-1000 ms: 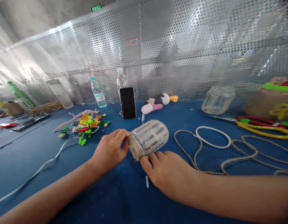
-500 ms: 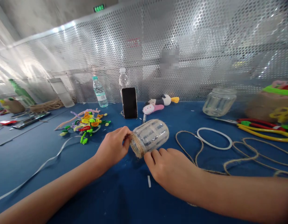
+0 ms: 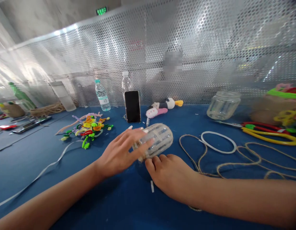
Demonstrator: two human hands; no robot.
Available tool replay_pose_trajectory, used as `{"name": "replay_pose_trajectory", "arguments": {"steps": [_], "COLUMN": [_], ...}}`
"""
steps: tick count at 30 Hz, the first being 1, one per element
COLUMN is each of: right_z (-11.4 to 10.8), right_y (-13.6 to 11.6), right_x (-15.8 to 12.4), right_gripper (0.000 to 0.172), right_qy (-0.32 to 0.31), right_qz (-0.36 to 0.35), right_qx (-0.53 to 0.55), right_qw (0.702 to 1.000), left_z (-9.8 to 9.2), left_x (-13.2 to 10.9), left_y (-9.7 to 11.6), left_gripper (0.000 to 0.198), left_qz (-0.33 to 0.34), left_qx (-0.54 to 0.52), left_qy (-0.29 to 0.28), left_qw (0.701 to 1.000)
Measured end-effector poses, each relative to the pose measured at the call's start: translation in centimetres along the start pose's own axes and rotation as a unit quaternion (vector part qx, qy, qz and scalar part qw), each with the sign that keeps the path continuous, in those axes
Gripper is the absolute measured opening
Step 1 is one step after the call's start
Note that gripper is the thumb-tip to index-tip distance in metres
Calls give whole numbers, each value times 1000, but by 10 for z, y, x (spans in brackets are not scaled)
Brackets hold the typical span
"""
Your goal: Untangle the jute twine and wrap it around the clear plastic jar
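Note:
A glass jar (image 3: pixel 159 139) with pale strips over its side lies tilted on the blue table, its neck towards the left. Twine is wound round that neck, now mostly covered by my fingers. My left hand (image 3: pixel 122 150) is open, fingers stretched across the neck end and somewhat blurred. Just below the neck, my right hand (image 3: pixel 171 174) is closed in a pinch on the twine; its fingertips are partly hidden. A loose length of twine (image 3: pixel 221 169) trails in loops to the right, passing behind my right forearm.
To the right lie a white ring (image 3: pixel 218 150), scissors (image 3: pixel 269 132) and an empty glass jar (image 3: pixel 223 105). A phone (image 3: pixel 132 107) stands upright ahead, near a water bottle (image 3: pixel 103 97) and a plush toy (image 3: pixel 159 110). Colourful pipe-cleaner pieces (image 3: pixel 90 126) and a white ribbon (image 3: pixel 50 164) are on the left.
My left hand has let go of its pinch at the jar's neck and spread its fingers over the jar. The right hand stays closed beside the neck, shifted slightly left.

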State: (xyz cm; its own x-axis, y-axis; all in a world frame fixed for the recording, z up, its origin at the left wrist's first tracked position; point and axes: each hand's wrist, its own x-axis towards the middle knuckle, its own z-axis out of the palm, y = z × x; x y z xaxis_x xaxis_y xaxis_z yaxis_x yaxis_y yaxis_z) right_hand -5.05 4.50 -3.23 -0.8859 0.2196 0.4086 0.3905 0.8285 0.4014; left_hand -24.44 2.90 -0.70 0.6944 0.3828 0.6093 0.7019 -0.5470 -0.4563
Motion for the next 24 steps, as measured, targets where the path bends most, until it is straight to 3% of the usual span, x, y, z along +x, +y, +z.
{"name": "replay_pose_trajectory", "arguments": {"steps": [3,6,15,24], "right_z": [1,2,-2,-4], "right_y": [1,3,6,7], "right_x": [-1,-1,-2,-2], "right_gripper": [19,19,18,12], "right_qy": [12,12,-13,-16], "right_qz": [-3,-9,-2,16], "right_qx": [1,7,37,41], "right_qw": [1000,1000,999,999], "left_z": [-5,-9,-10,-10], "left_x": [1,2,6,3], "left_y": [-1,-3,-6,-12], "left_gripper": [23,16,12,20], "left_qz": [111,140,129,85], "left_qx": [-24,-25,-13,-43], "left_qy": [35,71,88,61], "left_qw": [993,987,988,994]}}
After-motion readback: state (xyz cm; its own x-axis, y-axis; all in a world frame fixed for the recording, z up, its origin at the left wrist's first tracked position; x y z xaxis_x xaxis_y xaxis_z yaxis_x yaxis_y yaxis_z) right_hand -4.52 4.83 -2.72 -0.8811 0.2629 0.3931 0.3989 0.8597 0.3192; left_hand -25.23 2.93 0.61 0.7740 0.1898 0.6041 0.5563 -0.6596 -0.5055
